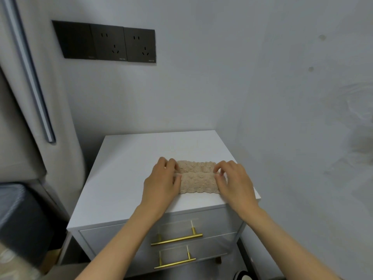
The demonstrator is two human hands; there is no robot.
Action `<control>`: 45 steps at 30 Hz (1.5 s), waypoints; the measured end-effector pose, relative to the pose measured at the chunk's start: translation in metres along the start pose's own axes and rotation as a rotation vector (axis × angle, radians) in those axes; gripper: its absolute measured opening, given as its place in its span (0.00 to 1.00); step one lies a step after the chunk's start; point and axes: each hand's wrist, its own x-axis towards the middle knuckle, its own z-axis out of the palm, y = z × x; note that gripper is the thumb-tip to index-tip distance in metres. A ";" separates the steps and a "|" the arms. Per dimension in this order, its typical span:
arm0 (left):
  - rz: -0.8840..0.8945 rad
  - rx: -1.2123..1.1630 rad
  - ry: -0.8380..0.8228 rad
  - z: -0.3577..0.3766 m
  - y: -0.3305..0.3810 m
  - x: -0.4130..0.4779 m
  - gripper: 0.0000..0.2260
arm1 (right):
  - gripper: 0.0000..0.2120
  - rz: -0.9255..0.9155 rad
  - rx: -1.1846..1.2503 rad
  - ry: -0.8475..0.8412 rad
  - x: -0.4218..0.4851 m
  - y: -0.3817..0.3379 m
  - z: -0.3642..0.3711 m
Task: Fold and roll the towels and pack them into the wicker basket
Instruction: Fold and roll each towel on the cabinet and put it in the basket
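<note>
Left hand (161,184) and right hand (235,185) pinch towel (198,179), fingers (171,164) curled.

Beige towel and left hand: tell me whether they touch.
Touching. The head view shows the left hand with fingers curled onto the left end of the beige towel, thumb against its folded edge.

One towel (196,179), two hands (161,183) (235,185), two gold drawer handles (176,240) (174,263) — three black wall plates (109,43).

free: nightstand top (125,168) left, rear | blocked: towel (196,178), wall (282,118) right
</note>
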 end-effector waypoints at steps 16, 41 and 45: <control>0.418 0.068 -0.150 0.009 -0.012 -0.010 0.16 | 0.21 -0.427 -0.274 -0.194 -0.011 0.014 0.000; -0.174 -0.151 -0.295 0.005 -0.007 0.007 0.15 | 0.16 0.259 0.009 -0.683 0.026 -0.001 -0.010; -0.156 -0.135 -0.412 0.005 -0.007 0.007 0.15 | 0.17 0.340 0.072 -0.780 0.033 0.004 -0.010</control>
